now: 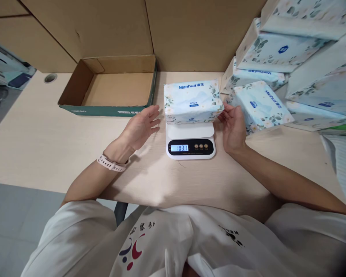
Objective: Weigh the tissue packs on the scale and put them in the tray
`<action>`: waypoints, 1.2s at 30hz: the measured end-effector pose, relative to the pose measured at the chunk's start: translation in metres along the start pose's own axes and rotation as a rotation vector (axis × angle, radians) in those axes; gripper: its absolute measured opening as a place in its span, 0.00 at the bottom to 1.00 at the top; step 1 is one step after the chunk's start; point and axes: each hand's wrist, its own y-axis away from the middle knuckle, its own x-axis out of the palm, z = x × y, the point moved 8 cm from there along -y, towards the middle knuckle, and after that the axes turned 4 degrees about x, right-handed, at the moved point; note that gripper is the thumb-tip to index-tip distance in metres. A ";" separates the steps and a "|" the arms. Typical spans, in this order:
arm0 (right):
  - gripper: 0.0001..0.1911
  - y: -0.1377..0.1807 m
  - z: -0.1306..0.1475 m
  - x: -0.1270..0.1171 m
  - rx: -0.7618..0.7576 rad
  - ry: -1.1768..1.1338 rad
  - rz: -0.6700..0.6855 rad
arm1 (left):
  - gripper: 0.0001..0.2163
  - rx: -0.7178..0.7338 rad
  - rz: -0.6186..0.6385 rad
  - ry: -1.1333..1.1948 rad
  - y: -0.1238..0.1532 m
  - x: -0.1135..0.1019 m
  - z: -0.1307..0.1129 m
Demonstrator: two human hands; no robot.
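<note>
A soft pack of tissues, white and pale blue with flower print, lies on a white digital kitchen scale. The scale's lit display reads about 103.1. To the left of the pack, my left hand is held open, fingers spread and apart from it; a pale pink watch band circles that wrist. My right hand is at the pack's lower right corner, its fingers loosely extended and seemingly touching it. Part of those fingertips is hidden by the corner. Another tissue pack lies tilted just beyond my right hand.
An open cardboard box with green outer sides stands at the back left. Several stacked tissue packs fill the back right. Tall cardboard walls off the table's rear. A cable hole is near the left corner.
</note>
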 end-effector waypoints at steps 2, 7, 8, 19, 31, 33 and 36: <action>0.41 0.000 -0.001 -0.001 -0.003 -0.002 0.007 | 0.35 -0.006 -0.001 0.001 0.000 0.000 0.000; 0.41 -0.003 -0.004 -0.001 -0.026 0.004 0.030 | 0.35 -0.003 0.003 0.007 -0.001 0.000 0.001; 0.41 -0.004 -0.005 -0.002 -0.027 0.001 0.031 | 0.35 0.001 0.002 0.010 -0.001 0.000 0.001; 0.42 -0.002 -0.003 -0.001 -0.025 0.027 0.043 | 0.34 0.015 -0.009 0.004 0.000 0.001 0.000; 0.40 0.006 0.011 0.008 0.017 -0.027 -0.027 | 0.31 0.000 -0.026 0.004 0.000 0.000 0.001; 0.40 0.007 0.011 0.007 0.019 -0.027 -0.034 | 0.30 -0.005 -0.026 0.007 0.000 0.001 0.000; 0.40 0.007 0.010 0.006 0.018 -0.018 -0.047 | 0.30 -0.006 -0.020 0.007 0.001 0.002 -0.001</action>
